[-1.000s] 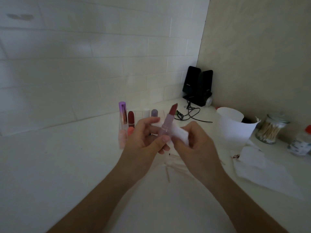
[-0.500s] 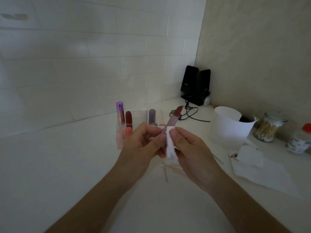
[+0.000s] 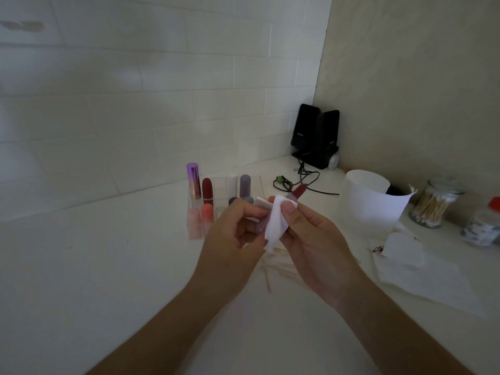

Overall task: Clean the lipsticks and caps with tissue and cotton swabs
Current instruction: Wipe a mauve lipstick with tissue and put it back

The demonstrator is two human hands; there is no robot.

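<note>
Nothing legible anywhere in view. Left speaker [image 3: 303,125], far corner: small white logo low on its front, too blurred to read. Right speaker [image 3: 328,131], just beside it: fainter white mark near its base, also unreadable. Small container [image 3: 479,230], far right edge: label w/ dark greenish print, letters or pattern, can't tell which.

The tissue [image 3: 276,226] in the right grip [image 3: 311,239] is thin, soft, matt white paper; the lipstick [image 3: 299,191] poking from it has a waxy dark-red tip with a faint sheen; beyond the left grip [image 3: 232,239], a purple tube [image 3: 193,180] looks glossy and metallic in a clear plastic holder [image 3: 255,185]; right of the right grip, a glass jar [image 3: 446,189] holds wooden-stemmed swabs [image 3: 430,209]; the desk [image 3: 108,266] is smooth, matt white.
</note>
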